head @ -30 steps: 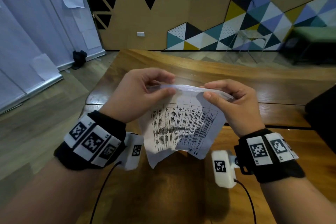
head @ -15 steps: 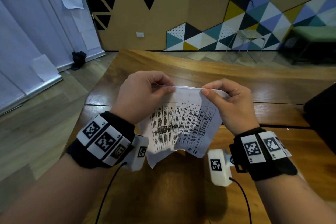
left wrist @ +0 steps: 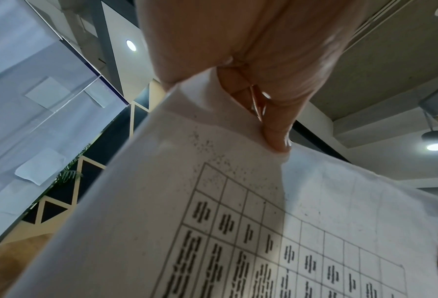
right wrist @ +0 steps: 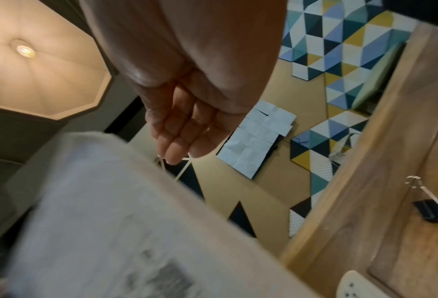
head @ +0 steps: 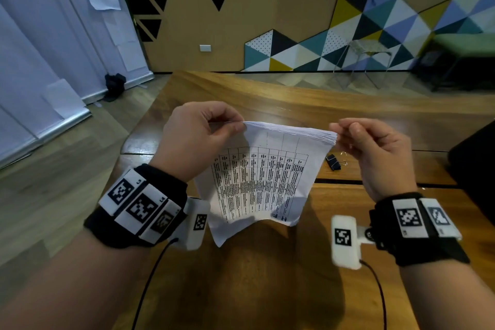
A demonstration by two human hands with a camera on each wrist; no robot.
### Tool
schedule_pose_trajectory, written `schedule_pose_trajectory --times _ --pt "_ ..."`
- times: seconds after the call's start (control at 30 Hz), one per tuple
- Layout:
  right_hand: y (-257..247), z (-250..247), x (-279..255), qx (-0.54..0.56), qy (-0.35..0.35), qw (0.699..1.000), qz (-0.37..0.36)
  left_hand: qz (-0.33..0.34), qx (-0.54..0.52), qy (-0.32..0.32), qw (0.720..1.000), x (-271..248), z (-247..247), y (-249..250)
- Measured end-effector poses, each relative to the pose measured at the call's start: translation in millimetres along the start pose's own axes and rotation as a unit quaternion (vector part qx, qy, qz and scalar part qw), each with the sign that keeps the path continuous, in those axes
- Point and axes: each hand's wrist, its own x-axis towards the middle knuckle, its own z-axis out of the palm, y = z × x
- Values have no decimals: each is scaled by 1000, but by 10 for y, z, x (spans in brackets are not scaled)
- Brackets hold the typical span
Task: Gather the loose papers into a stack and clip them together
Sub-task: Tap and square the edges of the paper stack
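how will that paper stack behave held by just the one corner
The paper stack probably flops: pinched at its top corner by the left hand, its lower part already sags and curls. Its sheets look unclipped, so they may fan apart; the binder clip lies on the table.

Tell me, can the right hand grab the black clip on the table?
Probably yes. The right hand holds nothing and hangs just beyond the stack's edge, and the black clip lies in the open on the table beside it. The left hand alone pinches the paper stack.
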Motion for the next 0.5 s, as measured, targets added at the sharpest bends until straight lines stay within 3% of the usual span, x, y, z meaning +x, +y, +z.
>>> schedule_pose_trajectory --times 0.13,0.2,0.23,0.3,0.37,0.43,0.5 --pt "452 -268 410 -98 59 989 89 3 2 8 1000 2 5 30" --pt "824 -447 666 -221 89 962 135 7 10 10 1000 6 23 42" --pt "990 -522 772 -312 86 932 167 9 13 12 1000 8 32 47" --pt "1253 -652 931 -484 44 840 241 14 20 15 1000 20 43 46" --pt "1412 -695 1056 -564 16 767 305 20 20 14 1000 35 51 41" --pt "1495 -690 1130 -580 12 734 352 25 20 11 999 50 57 46" --pt "1614 -730 1206 -573 13 731 370 33 31 9 999 66 56 53"
